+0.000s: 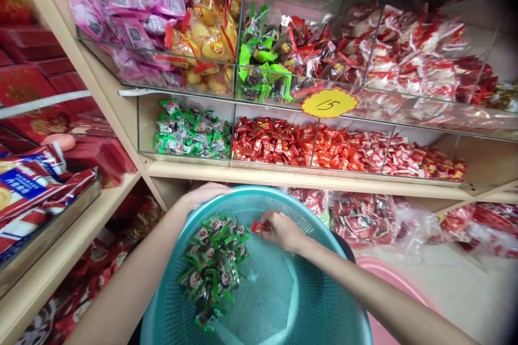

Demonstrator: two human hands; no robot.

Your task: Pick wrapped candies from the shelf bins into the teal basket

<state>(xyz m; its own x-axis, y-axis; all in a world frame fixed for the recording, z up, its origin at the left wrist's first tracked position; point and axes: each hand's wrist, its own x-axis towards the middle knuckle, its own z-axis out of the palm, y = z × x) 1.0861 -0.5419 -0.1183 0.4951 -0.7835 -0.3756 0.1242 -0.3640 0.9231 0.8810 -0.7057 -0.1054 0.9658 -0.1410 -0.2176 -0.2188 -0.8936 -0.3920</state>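
A teal plastic basket (283, 291) with mesh walls fills the lower middle of the view. Inside, on its left side, lies a heap of green-and-clear wrapped candies (218, 269). My left hand (208, 194) rests over the basket's far left rim, its fingers stretched along the edge. Over the inside of the basket, my right hand (279, 230) pinches a small red-wrapped candy (259, 227) between thumb and fingers. The candy is held to the right of the green heap, apart from it.
Clear bins on the shelf hold green candies (194, 129), red candies (265, 140) and larger bagged sweets (133, 11). A yellow price tag (329, 102) hangs above. Bagged candies (364, 218) lie under the shelf edge (307, 183). A pink basin (392, 285) stands at right, snack packs (32, 188) at left.
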